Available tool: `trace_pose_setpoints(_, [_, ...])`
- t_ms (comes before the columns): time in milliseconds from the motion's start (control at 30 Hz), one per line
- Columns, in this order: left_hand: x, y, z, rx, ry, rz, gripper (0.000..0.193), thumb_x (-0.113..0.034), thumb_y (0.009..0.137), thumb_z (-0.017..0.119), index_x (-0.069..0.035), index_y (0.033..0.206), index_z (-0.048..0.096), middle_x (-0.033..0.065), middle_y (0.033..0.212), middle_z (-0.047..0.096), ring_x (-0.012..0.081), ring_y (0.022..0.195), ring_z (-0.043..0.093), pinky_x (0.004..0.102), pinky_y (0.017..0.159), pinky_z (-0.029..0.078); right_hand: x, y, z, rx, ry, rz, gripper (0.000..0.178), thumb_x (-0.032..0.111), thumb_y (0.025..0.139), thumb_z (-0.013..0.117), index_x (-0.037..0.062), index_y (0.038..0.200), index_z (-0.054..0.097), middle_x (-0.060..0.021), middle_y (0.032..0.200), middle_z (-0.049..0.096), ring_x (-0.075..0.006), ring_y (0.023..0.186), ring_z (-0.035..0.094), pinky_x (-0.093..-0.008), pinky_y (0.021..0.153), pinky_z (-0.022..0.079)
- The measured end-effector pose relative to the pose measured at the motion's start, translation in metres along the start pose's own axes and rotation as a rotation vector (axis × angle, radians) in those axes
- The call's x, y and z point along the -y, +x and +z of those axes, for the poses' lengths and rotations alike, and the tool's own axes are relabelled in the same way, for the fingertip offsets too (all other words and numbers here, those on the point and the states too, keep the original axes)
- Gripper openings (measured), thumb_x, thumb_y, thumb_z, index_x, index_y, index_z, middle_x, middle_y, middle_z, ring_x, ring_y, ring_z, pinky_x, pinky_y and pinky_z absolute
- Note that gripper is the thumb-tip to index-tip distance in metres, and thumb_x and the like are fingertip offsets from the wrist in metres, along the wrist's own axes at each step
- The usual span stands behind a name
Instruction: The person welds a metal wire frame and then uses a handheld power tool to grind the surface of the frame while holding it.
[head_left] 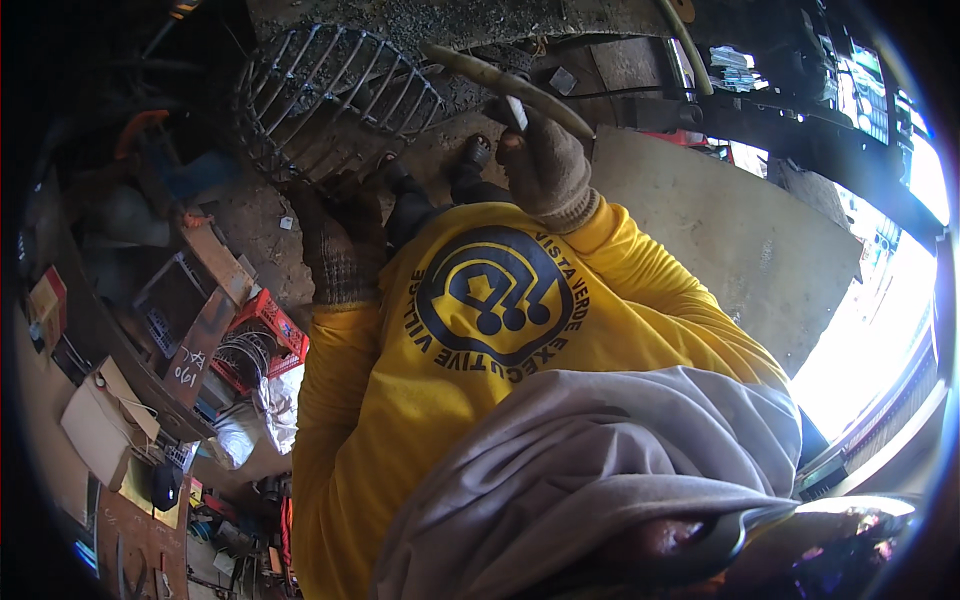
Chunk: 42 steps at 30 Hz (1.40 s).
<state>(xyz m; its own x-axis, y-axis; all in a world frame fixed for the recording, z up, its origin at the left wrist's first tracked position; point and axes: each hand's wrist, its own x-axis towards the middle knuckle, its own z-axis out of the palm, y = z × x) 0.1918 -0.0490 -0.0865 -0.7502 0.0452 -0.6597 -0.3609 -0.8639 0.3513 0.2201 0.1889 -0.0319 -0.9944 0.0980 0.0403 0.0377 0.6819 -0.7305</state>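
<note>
My left hand (345,245), in a dark knitted glove, reaches the near edge of an oval frame (330,85) of welded metal rods. Its fingers, partly lost in shadow, are closed at that edge. To the right, my right hand (548,172), in a brown knitted glove, is closed, with a short white piece (516,113) sticking up by the thumb. A curved tan strip (505,82) runs across the top of this hand toward the frame. Whether the strip is also gripped is not plain.
Beyond the frame lies a dark, grit-covered surface (520,18). A large flat sheet (720,230) stands to my right. On the left are a red crate (262,340) with coiled wire, a cardboard box (108,420) and wooden pieces. My sandalled feet (475,153) are below.
</note>
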Motion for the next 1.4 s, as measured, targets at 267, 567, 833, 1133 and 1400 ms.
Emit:
trace_pose_setpoints(267, [0.002, 0.005, -0.007, -0.014, -0.044, -0.038, 0.051, -0.053, 0.091, 0.059, -0.003, 0.089, 0.062, 0.0098, 0.083, 0.065, 0.0266, 0.082, 0.065, 0.0352, 0.077, 0.059, 0.003, 0.01, -0.002, 0.075, -0.047, -0.043, 0.03, 0.024, 0.092, 0.059, 0.0069, 0.116, 0.056, -0.0206, 0.084, 0.065, -0.039, 0.08, 0.066, -0.0467, 0.068, 0.051])
trace_pose_setpoints(567, [0.001, 0.002, -0.004, -0.001, 0.012, -0.039, 0.049, -0.052, 0.09, 0.061, -0.003, 0.094, 0.063, 0.0107, 0.09, 0.067, 0.0264, 0.086, 0.065, 0.0307, 0.079, 0.058, 0.005, 0.008, -0.009, -0.105, -0.02, -0.036, 0.024, 0.017, 0.095, 0.055, 0.002, 0.111, 0.063, -0.0069, 0.071, 0.065, -0.0187, 0.066, 0.066, -0.0319, 0.064, 0.052])
trace_pose_setpoints(833, [0.004, -0.014, 0.028, -0.063, 0.004, -0.04, 0.049, -0.051, 0.09, 0.062, -0.003, 0.099, 0.062, 0.011, 0.092, 0.067, 0.0249, 0.092, 0.064, 0.0329, 0.08, 0.058, -0.03, -0.01, 0.004, 0.008, -0.086, -0.003, 0.042, 0.019, 0.089, 0.058, 0.0108, 0.13, 0.053, -0.019, 0.089, 0.066, -0.0383, 0.076, 0.066, -0.0449, 0.066, 0.053])
trace_pose_setpoints(1133, [0.005, -0.014, 0.029, -0.02, 0.002, -0.026, 0.05, -0.05, 0.091, 0.06, -0.002, 0.103, 0.061, 0.0117, 0.098, 0.067, 0.0269, 0.097, 0.064, 0.0391, 0.09, 0.055, -0.005, -0.006, 0.0, 0.13, -0.257, 0.283, 0.033, 0.025, 0.089, 0.058, 0.0081, 0.117, 0.057, -0.02, 0.086, 0.067, -0.0424, 0.082, 0.065, -0.0495, 0.07, 0.052])
trace_pose_setpoints(1400, [0.006, -0.003, 0.008, 0.015, -0.046, -0.048, 0.051, -0.051, 0.09, 0.061, -0.001, 0.102, 0.062, 0.0136, 0.098, 0.067, 0.028, 0.101, 0.063, 0.0384, 0.09, 0.055, -0.017, -0.012, 0.0, 0.104, -0.103, 0.132, 0.033, 0.024, 0.09, 0.057, 0.0062, 0.118, 0.057, -0.0206, 0.083, 0.067, -0.0414, 0.082, 0.066, -0.049, 0.071, 0.052])
